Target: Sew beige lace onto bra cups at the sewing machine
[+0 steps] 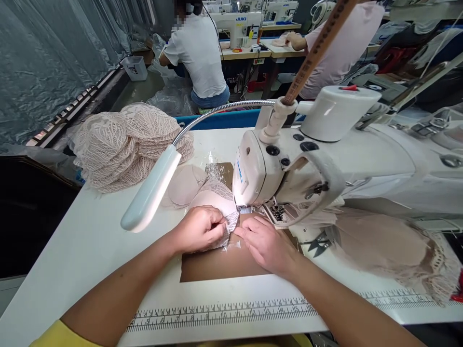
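A pale pink bra cup with lace [219,198] lies at the head of a white sewing machine [249,168], its right edge beside the needle area. My left hand [202,226] is closed, with curled fingers pinching the cup's lower lace edge. Across from it, my right hand [265,243] lies low over the brown machine plate [217,267], fingers stretched forward and the tips touching the lace edge. Its thumb is mostly hidden. Sheer round pieces [184,185] lie left of the cup.
Stacked lace cups [108,149] stand at the back left. A lamp [152,188] hangs over the table. Right of my right hand are thread snips [318,245] and a heap of beige fabric [383,241]. A ruler strip [224,313] runs along the front edge. Two people sit beyond.
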Tool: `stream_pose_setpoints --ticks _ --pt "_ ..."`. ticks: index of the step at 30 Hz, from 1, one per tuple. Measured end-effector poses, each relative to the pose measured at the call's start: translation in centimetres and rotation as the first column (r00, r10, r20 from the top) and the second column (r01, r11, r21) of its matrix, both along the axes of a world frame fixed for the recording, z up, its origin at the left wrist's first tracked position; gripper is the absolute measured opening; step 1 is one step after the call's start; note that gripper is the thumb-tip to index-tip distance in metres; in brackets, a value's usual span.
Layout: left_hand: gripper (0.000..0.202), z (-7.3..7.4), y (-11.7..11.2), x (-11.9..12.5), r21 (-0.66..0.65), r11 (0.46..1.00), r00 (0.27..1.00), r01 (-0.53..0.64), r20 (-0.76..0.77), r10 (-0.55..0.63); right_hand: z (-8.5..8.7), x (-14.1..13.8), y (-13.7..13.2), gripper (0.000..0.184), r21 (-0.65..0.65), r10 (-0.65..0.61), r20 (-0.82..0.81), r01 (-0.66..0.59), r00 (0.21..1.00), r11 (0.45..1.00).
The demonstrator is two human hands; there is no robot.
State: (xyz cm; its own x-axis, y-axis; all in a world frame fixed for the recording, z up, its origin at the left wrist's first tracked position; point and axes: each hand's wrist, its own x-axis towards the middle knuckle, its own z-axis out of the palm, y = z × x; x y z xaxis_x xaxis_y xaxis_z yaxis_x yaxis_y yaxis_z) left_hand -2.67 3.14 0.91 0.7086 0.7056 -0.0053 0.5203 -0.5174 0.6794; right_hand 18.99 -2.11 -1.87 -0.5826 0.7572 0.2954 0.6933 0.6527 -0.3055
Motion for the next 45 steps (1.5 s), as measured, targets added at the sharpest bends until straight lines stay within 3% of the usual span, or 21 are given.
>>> stream_pose_setpoints --ticks 4,8,10,15,20,25,30,37,45 --pt "0.021 0.1 0.2 -0.3 -0.248 0.967 0.997 -0.056 0.034 0.067 0.0 0.1 -0.1 0.03 0.008 0.006 -0.063 -0.006 0.998 1.0" --pt "0.022 0.1 0.4 -0.2 -0.287 0.956 0.997 -0.056 0.034 0.069 0.4 -0.1 -0.2 0.028 -0.006 -0.012 -0.043 0.012 0.999 1.0" --pt "0.028 0.2 0.4 -0.1 -0.234 0.972 0.999 -0.008 0.034 0.017 0.7 -0.2 -0.2 0.026 -0.047 0.006 0.024 -0.005 1.0 0.999" --pt "0.035 0.7 0.2 -0.1 0.067 0.984 0.987 0.162 -0.012 -0.162 0.6 0.1 -0.3 0.026 -0.077 0.06 0.07 -0.054 0.996 0.996" --pt "0.023 0.7 -0.1 -0.5 0.15 0.97 0.982 0.191 -0.02 -0.19 0.3 0.5 -0.5 0.027 -0.061 0.074 0.053 -0.071 0.996 0.996" --pt "0.026 0.0 -0.3 -0.4 0.328 0.921 0.975 0.213 -0.128 -0.18 0.4 0.6 -0.4 0.029 -0.04 0.022 0.005 -0.022 1.0 0.999" --pt "0.027 0.0 -0.6 -0.2 0.384 0.888 0.963 0.252 -0.188 -0.192 0.8 0.1 -0.2 0.035 0.065 -0.169 0.06 0.165 0.984 0.984" --pt "0.037 -0.5 -0.7 -0.2 0.436 0.854 0.948 0.283 -0.262 -0.181 0.9 -0.3 -0.3 0.04 0.123 -0.169 0.131 0.154 0.977 0.98" --pt "0.038 -0.9 -0.8 0.8 0.474 0.844 0.951 0.25 -0.285 -0.122 0.7 -0.5 -0.3 0.043 0.171 -0.263 0.176 0.233 0.949 0.957"
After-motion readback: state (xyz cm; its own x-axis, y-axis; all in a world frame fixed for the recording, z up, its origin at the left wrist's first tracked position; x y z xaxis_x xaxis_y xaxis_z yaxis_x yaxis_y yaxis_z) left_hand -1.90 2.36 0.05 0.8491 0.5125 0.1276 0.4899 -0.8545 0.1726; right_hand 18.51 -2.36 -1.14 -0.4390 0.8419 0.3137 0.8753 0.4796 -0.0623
